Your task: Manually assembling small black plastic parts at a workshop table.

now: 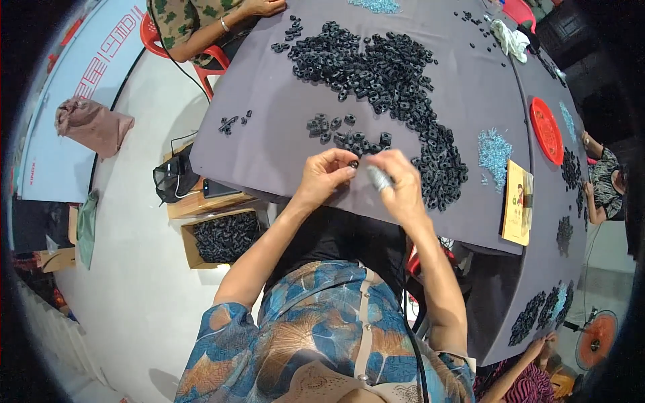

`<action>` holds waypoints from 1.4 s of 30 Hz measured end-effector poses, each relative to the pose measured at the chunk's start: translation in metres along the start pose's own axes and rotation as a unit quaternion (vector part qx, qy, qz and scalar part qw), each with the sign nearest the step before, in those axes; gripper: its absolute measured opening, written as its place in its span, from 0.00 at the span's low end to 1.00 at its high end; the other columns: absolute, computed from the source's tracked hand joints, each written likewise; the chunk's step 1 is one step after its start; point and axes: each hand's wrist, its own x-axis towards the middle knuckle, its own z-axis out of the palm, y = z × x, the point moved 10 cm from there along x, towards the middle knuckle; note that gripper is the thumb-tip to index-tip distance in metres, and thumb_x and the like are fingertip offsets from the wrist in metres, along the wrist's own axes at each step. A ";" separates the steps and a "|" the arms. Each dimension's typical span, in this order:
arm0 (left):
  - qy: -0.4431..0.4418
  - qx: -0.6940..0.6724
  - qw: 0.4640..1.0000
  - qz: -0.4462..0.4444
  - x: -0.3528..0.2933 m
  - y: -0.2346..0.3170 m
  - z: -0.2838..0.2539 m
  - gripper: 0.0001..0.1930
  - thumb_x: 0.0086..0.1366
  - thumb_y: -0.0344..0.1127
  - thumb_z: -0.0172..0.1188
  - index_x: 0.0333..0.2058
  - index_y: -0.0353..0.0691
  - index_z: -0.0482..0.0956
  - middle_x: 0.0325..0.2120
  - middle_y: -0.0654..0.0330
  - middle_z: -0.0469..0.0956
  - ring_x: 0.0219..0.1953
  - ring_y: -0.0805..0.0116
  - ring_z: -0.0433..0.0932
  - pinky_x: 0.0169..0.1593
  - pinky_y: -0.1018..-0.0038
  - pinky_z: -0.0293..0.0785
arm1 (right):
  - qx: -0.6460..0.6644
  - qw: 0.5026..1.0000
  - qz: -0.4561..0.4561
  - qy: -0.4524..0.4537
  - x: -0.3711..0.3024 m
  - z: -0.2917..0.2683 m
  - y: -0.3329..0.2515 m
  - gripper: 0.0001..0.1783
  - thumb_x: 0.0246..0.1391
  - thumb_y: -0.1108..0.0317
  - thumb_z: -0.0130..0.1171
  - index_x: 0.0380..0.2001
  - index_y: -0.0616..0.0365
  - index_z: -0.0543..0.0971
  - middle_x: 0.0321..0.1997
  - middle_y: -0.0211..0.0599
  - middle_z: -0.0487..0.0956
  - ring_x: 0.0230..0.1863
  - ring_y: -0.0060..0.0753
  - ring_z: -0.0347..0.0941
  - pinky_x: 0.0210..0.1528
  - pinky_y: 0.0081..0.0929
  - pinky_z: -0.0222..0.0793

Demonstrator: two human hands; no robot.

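Close to the table's near edge, my left hand [322, 177] pinches a small black plastic part [353, 163] between thumb and fingertips. Right beside it is my right hand [402, 185], its fingers curled in and the tips smeared by motion; whatever they hold is too small to make out. A silvery-grey wrap [379, 177] covers one digit of that hand. Just beyond both hands lies a small cluster of black parts [359, 143]. A large heap of similar parts [376, 70] spreads behind it and runs down past my right hand.
Light-blue small pieces [495, 156] lie right of the heap, near a yellow booklet [517, 203] and a red tray [546, 131]. A box of black parts [225, 238] stands below the table's left side. Other people's arms [201, 43] show around the grey-covered table [262, 144].
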 end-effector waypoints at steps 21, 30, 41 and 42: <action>0.010 0.066 0.996 0.053 0.001 0.007 0.004 0.08 0.56 0.23 0.60 0.36 0.35 0.77 0.26 0.70 0.69 0.26 0.83 0.71 0.27 0.84 0.72 | -0.201 0.979 -0.030 0.010 0.056 -0.007 0.075 0.27 0.36 0.88 0.49 0.45 0.61 0.73 0.44 0.43 0.72 0.47 0.47 0.67 0.51 0.36 0.65; 0.019 0.077 0.995 0.056 0.002 0.005 0.002 0.08 0.55 0.23 0.60 0.36 0.35 0.78 0.26 0.69 0.69 0.25 0.83 0.70 0.27 0.84 0.73 | -0.231 0.972 0.012 0.033 0.043 -0.034 0.095 0.18 0.37 0.83 0.54 0.37 0.60 0.77 0.40 0.42 0.74 0.44 0.48 0.69 0.47 0.37 0.66; 0.030 0.075 0.995 0.061 0.001 0.006 0.003 0.09 0.55 0.22 0.59 0.36 0.35 0.78 0.25 0.68 0.70 0.24 0.82 0.71 0.27 0.84 0.72 | -0.331 0.944 0.002 0.002 0.078 0.014 0.089 0.07 0.44 0.71 0.52 0.25 0.60 0.79 0.29 0.45 0.75 0.35 0.47 0.72 0.39 0.40 0.69; 0.032 0.075 0.995 0.061 0.002 0.005 0.002 0.09 0.55 0.22 0.59 0.36 0.35 0.78 0.25 0.68 0.70 0.24 0.82 0.71 0.27 0.84 0.72 | -0.341 0.940 0.012 0.003 0.079 0.015 0.092 0.07 0.44 0.72 0.51 0.24 0.61 0.78 0.28 0.45 0.75 0.35 0.47 0.72 0.39 0.40 0.69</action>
